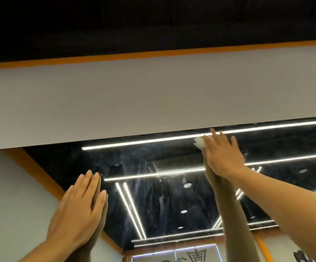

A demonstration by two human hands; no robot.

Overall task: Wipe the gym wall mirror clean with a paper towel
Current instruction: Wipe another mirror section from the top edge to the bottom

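at the mirror's [172,195] top edge, right hand [223,156] presses towel [199,142] flat, fingers straight and slightly spread. left hand [77,208] braces flat on glass, fingers together. recommended: keep even pressure, overlap passes through streaks [140,171] below.

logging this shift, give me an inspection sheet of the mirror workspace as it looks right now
surface: mirror shows whitish streaks and smears across its middle; it reflects ceiling light strips and round lights.
job's things: paper towel, white, pressed on the glass just below the mirror's top edge.
clutter: nothing seen.
grippers: right hand lies flat with straight fingers over the towel; left hand rests flat on the glass lower down, holding nothing.
cables: nothing seen.
surroundings: white wall band above the mirror, orange stripe over it, dark ceiling on top.
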